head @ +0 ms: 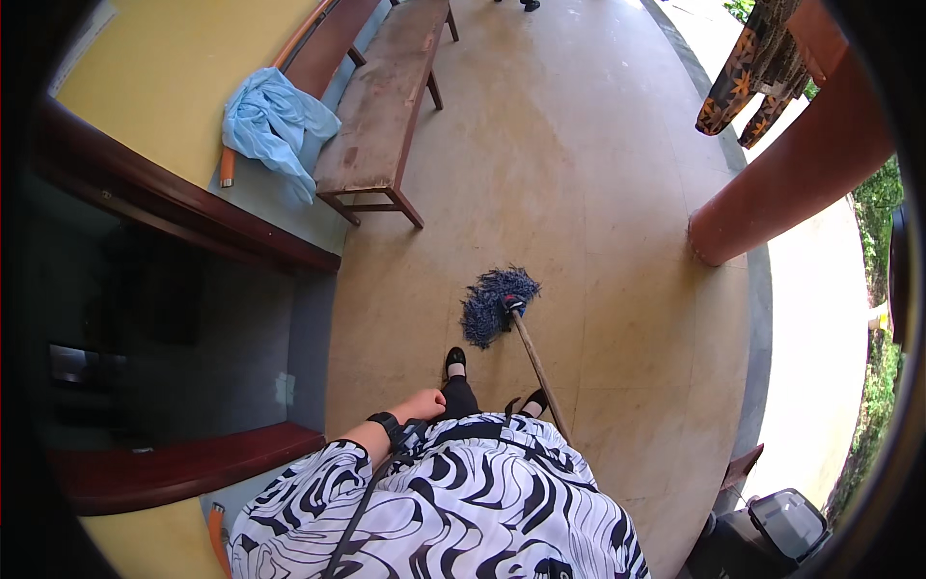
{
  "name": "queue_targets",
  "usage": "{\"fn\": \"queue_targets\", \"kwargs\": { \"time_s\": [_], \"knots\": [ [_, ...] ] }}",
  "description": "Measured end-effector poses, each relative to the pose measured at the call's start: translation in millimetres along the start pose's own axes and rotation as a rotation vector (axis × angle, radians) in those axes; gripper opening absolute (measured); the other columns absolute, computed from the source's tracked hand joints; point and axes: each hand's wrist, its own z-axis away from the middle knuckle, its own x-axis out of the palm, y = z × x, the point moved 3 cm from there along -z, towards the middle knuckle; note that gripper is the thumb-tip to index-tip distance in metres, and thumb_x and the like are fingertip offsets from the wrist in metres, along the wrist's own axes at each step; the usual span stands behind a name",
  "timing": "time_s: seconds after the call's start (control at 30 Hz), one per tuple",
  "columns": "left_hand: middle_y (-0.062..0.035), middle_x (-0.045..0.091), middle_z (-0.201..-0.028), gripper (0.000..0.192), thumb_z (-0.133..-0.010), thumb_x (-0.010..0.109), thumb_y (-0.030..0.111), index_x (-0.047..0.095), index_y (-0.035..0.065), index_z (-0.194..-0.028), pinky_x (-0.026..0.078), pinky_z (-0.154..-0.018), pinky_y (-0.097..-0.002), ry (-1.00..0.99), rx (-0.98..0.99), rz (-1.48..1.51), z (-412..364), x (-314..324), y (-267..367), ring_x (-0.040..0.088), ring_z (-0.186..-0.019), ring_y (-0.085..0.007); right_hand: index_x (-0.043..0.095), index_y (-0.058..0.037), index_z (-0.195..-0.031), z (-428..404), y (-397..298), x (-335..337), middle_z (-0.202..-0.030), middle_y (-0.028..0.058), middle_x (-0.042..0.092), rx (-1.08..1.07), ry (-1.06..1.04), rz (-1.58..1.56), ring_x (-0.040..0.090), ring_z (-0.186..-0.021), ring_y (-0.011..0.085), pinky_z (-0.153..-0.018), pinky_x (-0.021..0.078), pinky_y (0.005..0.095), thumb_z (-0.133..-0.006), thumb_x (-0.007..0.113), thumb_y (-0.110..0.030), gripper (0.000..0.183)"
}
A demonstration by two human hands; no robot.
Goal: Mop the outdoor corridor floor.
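Observation:
My left hand (422,405) hangs at my left side with its fingers curled, and nothing shows in it; a dark band is on its wrist. My right hand is out of view. A mop with a shaggy blue-grey head (488,307) rests on the tan floor ahead of my feet. Its wooden handle (539,365) slants back towards my right side, where its upper end is hidden by my body. A black shoe (456,356) stands just behind the mop head.
A wooden bench (383,101) runs along the left wall, beside a light blue cloth (275,119) draped on a rail. A doorway opens at left. At right are a red pillar (781,174), hanging clothes (767,72) and a dark bin (745,539). A person's shoe (531,6) shows far ahead.

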Motion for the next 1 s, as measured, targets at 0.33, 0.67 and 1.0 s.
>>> {"fn": "queue_targets", "kwargs": {
  "time_s": [0.33, 0.67, 1.0],
  "knots": [
    [-0.0121, 0.065, -0.086, 0.026, -0.073, 0.062, 0.018, 0.063, 0.003, -0.094, 0.049, -0.07, -0.0324, 0.134, 0.037, 0.003, 14.0, -85.7, -26.3, 0.063, -0.078, -0.0222, 0.054, 0.0001, -0.067, -152.6, -451.7, -45.0, -0.052, 0.0075, 0.052, -0.265, -0.184, -0.232, 0.051, -0.039, 0.0172, -0.034, 0.0395, 0.0315, -0.08, 0.057, -0.035, 0.037],
    [-0.0123, 0.066, -0.086, 0.025, -0.073, 0.06, 0.019, 0.064, 0.0059, -0.094, 0.049, -0.071, -0.0334, 0.216, -0.061, -0.109, 31.4, -110.2, -30.0, 0.063, -0.079, -0.0226, 0.058, 0.0065, -0.083, -186.0, -533.4, -45.6, -0.074, 0.0256, 0.061, -0.531, 0.149, -0.026, 0.062, -0.071, 0.0379, -0.068, 0.0488, 0.0438, -0.078, 0.053, -0.031, 0.038],
    [-0.0144, 0.062, -0.092, 0.036, -0.07, 0.061, 0.019, 0.057, 0.004, -0.102, 0.048, -0.074, -0.0367, -0.061, 0.479, -0.326, -48.9, -7.6, 140.1, 0.06, -0.087, -0.0289, 0.052, -0.0036, -0.105, 18.5, -233.9, -82.8, -0.085, 0.0247, 0.061, -0.265, 0.0, 0.111, 0.058, -0.083, 0.0411, -0.072, 0.0466, 0.0455, -0.072, 0.063, -0.024, 0.041]
  ]
}}
